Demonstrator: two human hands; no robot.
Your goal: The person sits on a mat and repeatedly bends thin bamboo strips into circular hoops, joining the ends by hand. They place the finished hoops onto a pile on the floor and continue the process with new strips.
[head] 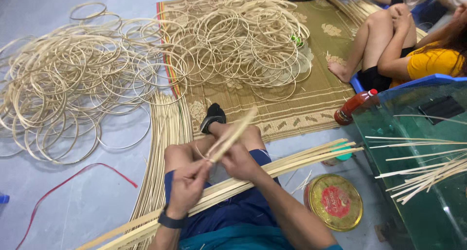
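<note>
Over the knees, the left hand point(187, 187) and right hand point(238, 161) each pinch a short bamboo strip point(232, 134) with fingers pressed together, a bundle of long strips point(292, 161) across the lap, hoops point(146, 60) piled far left on the floor.

both hands point(214, 169) bending bamboo strip point(232, 133), hoop pile point(146, 70)

The seated person point(408, 50) is cut off by the top-right edge, face unseen.

Even, soft indoor light, faint shadows, slight motion blur, wide-angle edges.
</note>
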